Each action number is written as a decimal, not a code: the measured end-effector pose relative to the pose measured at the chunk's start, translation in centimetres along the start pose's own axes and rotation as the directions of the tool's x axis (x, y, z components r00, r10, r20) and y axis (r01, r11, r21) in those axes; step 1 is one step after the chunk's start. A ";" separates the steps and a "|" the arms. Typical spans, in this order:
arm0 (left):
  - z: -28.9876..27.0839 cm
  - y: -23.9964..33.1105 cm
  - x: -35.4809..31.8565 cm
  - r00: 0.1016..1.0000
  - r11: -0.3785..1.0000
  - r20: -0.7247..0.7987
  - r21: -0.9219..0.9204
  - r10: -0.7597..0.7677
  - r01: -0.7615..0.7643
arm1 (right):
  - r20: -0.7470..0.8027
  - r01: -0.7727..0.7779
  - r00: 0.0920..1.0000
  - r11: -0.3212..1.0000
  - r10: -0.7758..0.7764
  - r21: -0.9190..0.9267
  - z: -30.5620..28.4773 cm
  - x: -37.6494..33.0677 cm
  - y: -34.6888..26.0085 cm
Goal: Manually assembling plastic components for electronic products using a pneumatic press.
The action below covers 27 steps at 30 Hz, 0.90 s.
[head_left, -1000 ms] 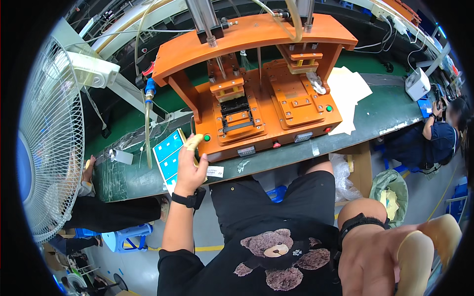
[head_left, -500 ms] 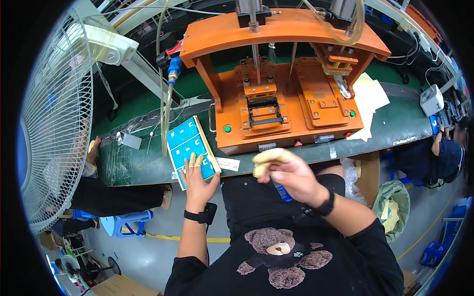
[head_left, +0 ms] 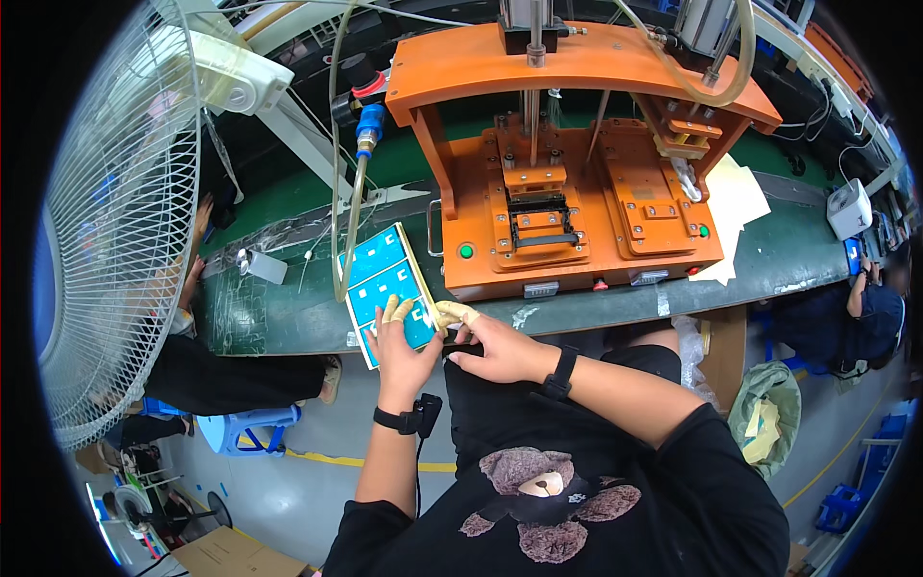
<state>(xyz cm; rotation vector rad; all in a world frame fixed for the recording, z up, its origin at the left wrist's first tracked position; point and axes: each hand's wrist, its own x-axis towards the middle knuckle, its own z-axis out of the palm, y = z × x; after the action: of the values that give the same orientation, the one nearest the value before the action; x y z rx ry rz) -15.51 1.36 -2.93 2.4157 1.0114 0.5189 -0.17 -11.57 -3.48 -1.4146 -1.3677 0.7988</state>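
A stack of blue sheets with small white cut-out shapes lies slanted at the bench's front edge, left of the orange press. My left hand rests on its near part, fingers stretched over the blue surface and thumb by the right edge. Pale finger cots cover some fingertips of both hands. My right hand reaches in from the right, its covered fingertips at the stack's lower right edge and its thumb apart from them. Whether those fingertips hold anything is too small to see.
An orange two-station press stands on the green bench, a black frame in its left station. Pale paper sheets lie to its right. A large fan and an air hose with blue fitting are at left.
My right hand has moved left and down to the edge of the blue stack. My left hand has stayed on the stack. The white slip beside the stack is now hidden. The view has shifted slightly.
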 end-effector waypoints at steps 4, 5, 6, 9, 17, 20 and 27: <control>-0.3 -0.1 0.1 1.000 0.999 -0.023 0.033 0.018 -0.018 | -0.052 0.015 0.999 1.000 -0.014 0.016 0.6 0.1 0.8; -0.4 -0.3 0.2 1.000 0.999 -0.023 0.034 0.017 -0.016 | -0.051 0.014 0.999 1.000 -0.013 0.018 0.6 0.0 0.5; -0.5 -0.6 0.2 0.999 0.999 -0.044 -0.032 0.008 -0.010 | -0.036 -0.012 0.999 1.000 0.013 0.022 0.6 -0.2 0.2; -1.5 -0.8 0.5 0.998 0.992 -0.070 -0.129 0.004 -0.013 | -0.012 0.001 1.000 1.000 -0.001 -0.001 0.5 -0.3 -1.2; -3.8 -6.9 2.2 0.995 0.957 -0.056 -0.284 -0.083 0.064 | 0.044 0.179 0.984 0.924 -0.175 -0.338 1.3 0.2 0.3; -8.6 -10.1 3.3 0.958 0.941 -0.178 -0.296 -0.223 0.164 | 0.096 0.217 0.976 0.899 -0.195 -0.382 0.1 0.1 -0.6; -17.7 -14.8 -3.3 0.869 0.881 -0.359 -0.446 -0.340 0.160 | -0.200 0.357 0.860 0.834 -0.470 -0.421 -5.6 -1.0 -6.2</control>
<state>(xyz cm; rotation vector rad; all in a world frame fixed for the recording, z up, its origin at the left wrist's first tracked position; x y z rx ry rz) -34.96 12.90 2.93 1.7987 1.2367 1.0794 2.78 -14.34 3.87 -1.3693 -1.5626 0.0275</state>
